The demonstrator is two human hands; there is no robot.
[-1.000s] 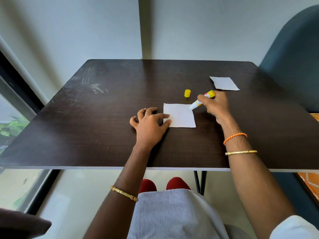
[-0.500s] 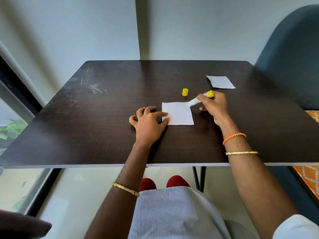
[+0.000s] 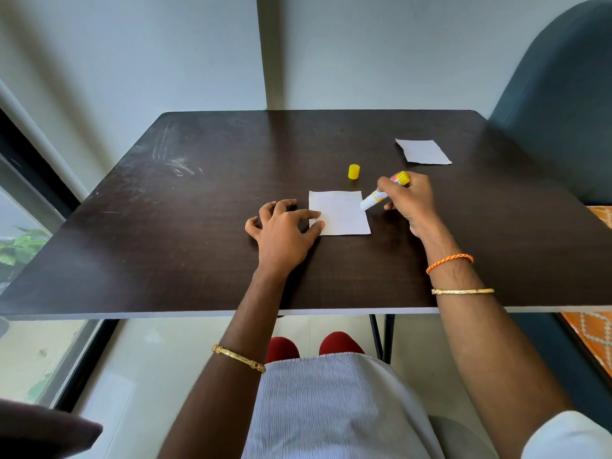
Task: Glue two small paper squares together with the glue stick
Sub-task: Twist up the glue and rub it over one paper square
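Observation:
A white paper square (image 3: 341, 212) lies flat near the middle of the dark table (image 3: 198, 226). My left hand (image 3: 284, 230) rests beside it, thumb and index fingertip pressing its left edge down. My right hand (image 3: 409, 200) grips an uncapped glue stick (image 3: 381, 193), white with a yellow end, tilted so its tip touches the square's right edge. The yellow cap (image 3: 353, 171) stands just beyond the square. A second white paper square (image 3: 424, 151) lies further back on the right.
A dark blue chair back (image 3: 559, 104) rises at the table's right side. The wall stands right behind the table's far edge. A window with a dark frame (image 3: 33, 180) runs along the left. My knees are under the near edge.
The glue stick tip has slid back down along the square's right edge after moving toward its far corner. My left hand keeps pressing the same edge.

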